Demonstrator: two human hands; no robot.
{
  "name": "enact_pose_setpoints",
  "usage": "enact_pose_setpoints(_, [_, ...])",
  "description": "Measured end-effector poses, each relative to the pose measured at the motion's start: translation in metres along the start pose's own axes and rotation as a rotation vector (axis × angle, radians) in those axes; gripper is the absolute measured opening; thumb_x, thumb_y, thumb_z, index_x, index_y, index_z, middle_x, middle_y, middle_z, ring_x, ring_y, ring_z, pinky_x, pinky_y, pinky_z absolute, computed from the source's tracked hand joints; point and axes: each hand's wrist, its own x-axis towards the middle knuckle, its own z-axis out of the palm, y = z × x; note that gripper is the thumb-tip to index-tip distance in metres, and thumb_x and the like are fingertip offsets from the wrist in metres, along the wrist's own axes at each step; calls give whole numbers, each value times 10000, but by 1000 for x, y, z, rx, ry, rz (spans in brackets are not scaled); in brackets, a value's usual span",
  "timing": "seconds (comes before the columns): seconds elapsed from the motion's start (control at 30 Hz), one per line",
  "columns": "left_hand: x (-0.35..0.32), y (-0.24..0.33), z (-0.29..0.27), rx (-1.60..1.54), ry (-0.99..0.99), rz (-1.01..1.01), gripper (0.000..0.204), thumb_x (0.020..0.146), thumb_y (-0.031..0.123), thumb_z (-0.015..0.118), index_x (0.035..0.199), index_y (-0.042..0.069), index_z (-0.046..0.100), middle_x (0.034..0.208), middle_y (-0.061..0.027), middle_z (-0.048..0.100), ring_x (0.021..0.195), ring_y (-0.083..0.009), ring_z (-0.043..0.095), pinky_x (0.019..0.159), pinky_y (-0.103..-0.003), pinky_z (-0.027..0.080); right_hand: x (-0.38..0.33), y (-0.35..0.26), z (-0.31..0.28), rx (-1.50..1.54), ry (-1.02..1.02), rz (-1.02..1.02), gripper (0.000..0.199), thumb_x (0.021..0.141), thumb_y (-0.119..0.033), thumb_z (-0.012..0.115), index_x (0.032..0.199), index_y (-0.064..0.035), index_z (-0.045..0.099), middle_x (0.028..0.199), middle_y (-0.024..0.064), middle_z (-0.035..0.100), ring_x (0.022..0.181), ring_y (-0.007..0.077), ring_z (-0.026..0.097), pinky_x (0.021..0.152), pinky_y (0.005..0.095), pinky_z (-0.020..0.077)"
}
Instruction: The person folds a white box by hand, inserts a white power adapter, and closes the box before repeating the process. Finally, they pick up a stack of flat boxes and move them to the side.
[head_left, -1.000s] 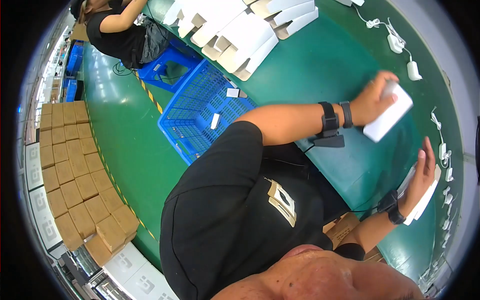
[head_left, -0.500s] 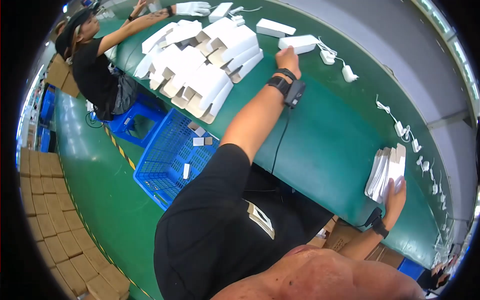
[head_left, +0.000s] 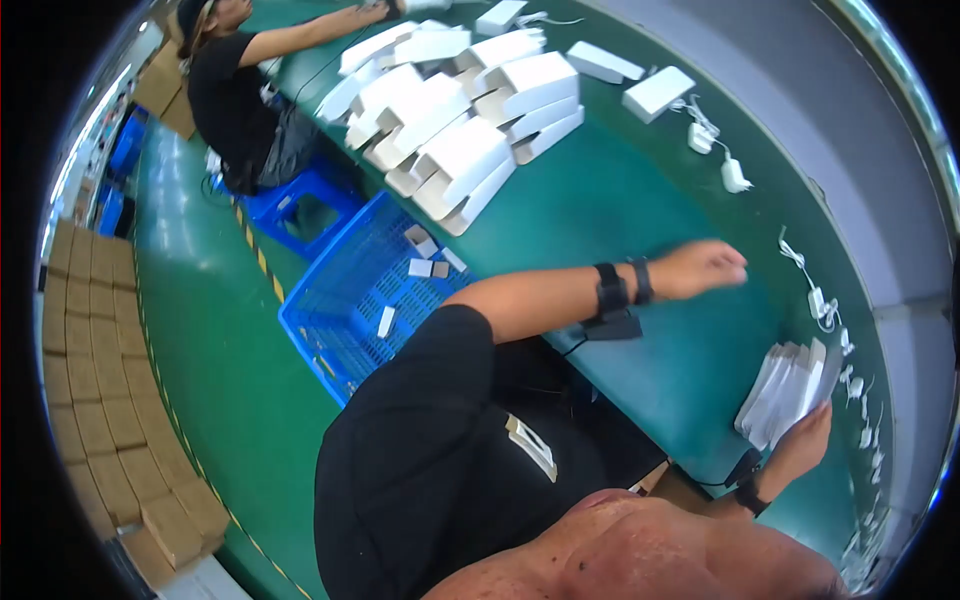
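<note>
My left hand (head_left: 705,270) is over the middle of the green table, slightly blurred, its fingers curled together with nothing visible in them. At the right, my right hand (head_left: 800,445) is wrapped round the near side of a stack of flattened white cartons (head_left: 785,395), which stand on edge on the table. Its far fingers are partly hidden by the cartons. A closed white box (head_left: 658,94) lies at the table's far side, with another white box (head_left: 604,62) to its left. White power adapters with cables (head_left: 735,176) lie to the right of these boxes.
Opened white cartons (head_left: 440,120) are piled at the left of the green table (head_left: 610,190). A blue basket (head_left: 335,290) with a few small boxes stands below the table's near edge. A co-worker (head_left: 240,110) sits at the far left. More adapters (head_left: 817,302) line the far edge.
My left hand has let go of the white box and swung right and nearer, toward the carton stack. My right hand still grips the stack. The whole view has shifted slightly.
</note>
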Motion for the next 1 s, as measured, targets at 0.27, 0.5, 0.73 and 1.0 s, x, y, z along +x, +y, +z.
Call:
enact_pose_setpoints(0.27, [-30, 13, 42, -28, -82, 85, 868, 926, 439, 649, 1543, 43, 184, 1464, -206, 407, 1344, -287, 436, 1111, -412, 358, -17, -134, 32, 668, -174, -192, 323, 1031, -210, 499, 1174, 47, 634, 996, 191, 703, 868, 306, 688, 755, 378, 520])
enact_pose_setpoints(0.5, [-24, -3, 18, -337, -302, -87, 769, 963, 431, 582, 1520, 33, 233, 1334, -182, 532, 1185, -239, 560, 1023, -401, 434, 13, -131, 37, 1189, -244, -114, 367, 1035, -248, 511, 1281, 21, 551, 871, 87, 653, 805, 159, 620, 728, 301, 504])
enact_pose_setpoints(0.73, [-21, -14, 30, -298, -481, -166, 716, 960, 386, 594, 1491, 34, 267, 1153, -170, 638, 1002, -199, 641, 922, -371, 486, 38, -47, 64, 1090, -746, 81, 273, 1015, -294, 546, 1064, -26, 560, 768, 9, 491, 725, 103, 530, 684, 276, 451])
enact_pose_setpoints(1.0, [-28, -1, 4, -108, -284, -50, 844, 889, 293, 694, 1518, 109, 162, 1130, -200, 647, 985, -240, 659, 882, -377, 516, 19, -71, 105, 1303, -296, -73, 510, 962, -408, 605, 1275, -12, 537, 1189, 120, 574, 1057, 214, 588, 920, 336, 477])
